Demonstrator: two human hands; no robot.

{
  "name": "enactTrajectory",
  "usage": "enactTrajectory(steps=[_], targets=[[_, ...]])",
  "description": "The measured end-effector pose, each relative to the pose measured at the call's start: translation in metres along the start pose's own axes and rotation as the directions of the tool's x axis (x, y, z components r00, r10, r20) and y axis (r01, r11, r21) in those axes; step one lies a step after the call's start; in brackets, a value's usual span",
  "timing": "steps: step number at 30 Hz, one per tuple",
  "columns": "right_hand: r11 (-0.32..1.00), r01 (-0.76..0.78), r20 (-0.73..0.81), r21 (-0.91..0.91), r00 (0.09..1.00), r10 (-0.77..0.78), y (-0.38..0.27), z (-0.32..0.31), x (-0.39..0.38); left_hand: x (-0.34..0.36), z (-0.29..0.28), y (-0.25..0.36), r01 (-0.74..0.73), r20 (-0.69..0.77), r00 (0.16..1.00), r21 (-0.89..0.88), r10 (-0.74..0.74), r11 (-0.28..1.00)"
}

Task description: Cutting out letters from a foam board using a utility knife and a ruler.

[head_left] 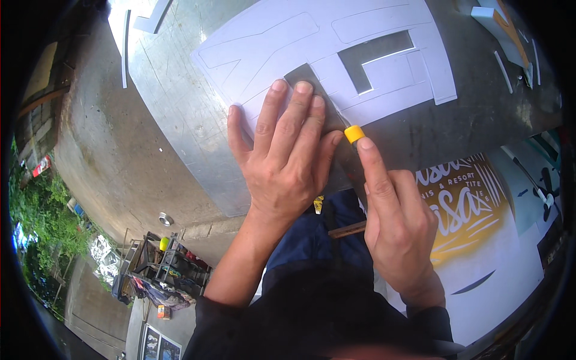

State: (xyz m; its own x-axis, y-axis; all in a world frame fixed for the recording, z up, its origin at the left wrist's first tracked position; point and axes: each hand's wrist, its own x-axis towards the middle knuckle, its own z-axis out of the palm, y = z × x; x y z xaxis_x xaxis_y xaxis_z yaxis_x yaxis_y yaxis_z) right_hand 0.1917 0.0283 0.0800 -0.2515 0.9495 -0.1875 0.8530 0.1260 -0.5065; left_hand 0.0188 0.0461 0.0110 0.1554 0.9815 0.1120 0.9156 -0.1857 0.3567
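My left hand (285,153) presses with spread fingers on a grey straight strip (327,117), apparently a metal ruler, lying across a white sheet (252,36). The sheet has thin drawn outlines and an L-shaped opening. My right hand (396,222) grips a cutter (354,134) with a yellow end, index finger extended along it. The cutter's thin blade meets the sheet beside the strip, just right of my left fingers. A scratched metal work surface (162,120) lies under the sheet.
Thin offcuts (125,48) and a white piece with a wooden side (501,30) lie near the surface's edges. A lettered yellow-and-white board (462,252) is at lower right. A cluttered rack (162,264) stands at lower left, beside a concrete floor (96,144) and plants.
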Motion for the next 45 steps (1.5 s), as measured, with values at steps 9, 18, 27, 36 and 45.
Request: enactTrajectory(steps=[9, 18, 27, 36, 45], targets=[[0.998, -0.031, 0.069, -0.062, 0.997, 0.036, -0.009, -0.009, 0.002, 0.001, 0.001, 0.000, 0.018, -0.028, 0.999, -0.057, -0.019, 0.998], [0.993, -0.044, 0.168, -0.105, 0.984, 0.062, -0.020, -0.024, 0.010, 0.000, 0.003, -0.001, 0.007, -0.045, 0.999, -0.056, -0.010, 0.998], [0.984, -0.098, 0.252, -0.148, 0.959, 0.134, -0.033, -0.037, 0.019, 0.002, 0.003, -0.001, 0.003, -0.062, 0.998, -0.037, -0.006, 0.999], [0.980, -0.100, 0.291, -0.173, 0.945, 0.148, -0.032, -0.041, 0.011, 0.002, 0.004, -0.001, 0.002, -0.074, 0.997, -0.022, -0.004, 1.000], [0.977, -0.110, 0.353, -0.181, 0.920, 0.169, -0.029, -0.044, 0.001, 0.001, 0.007, -0.002, -0.006, -0.088, 0.996, -0.023, 0.004, 1.000]])
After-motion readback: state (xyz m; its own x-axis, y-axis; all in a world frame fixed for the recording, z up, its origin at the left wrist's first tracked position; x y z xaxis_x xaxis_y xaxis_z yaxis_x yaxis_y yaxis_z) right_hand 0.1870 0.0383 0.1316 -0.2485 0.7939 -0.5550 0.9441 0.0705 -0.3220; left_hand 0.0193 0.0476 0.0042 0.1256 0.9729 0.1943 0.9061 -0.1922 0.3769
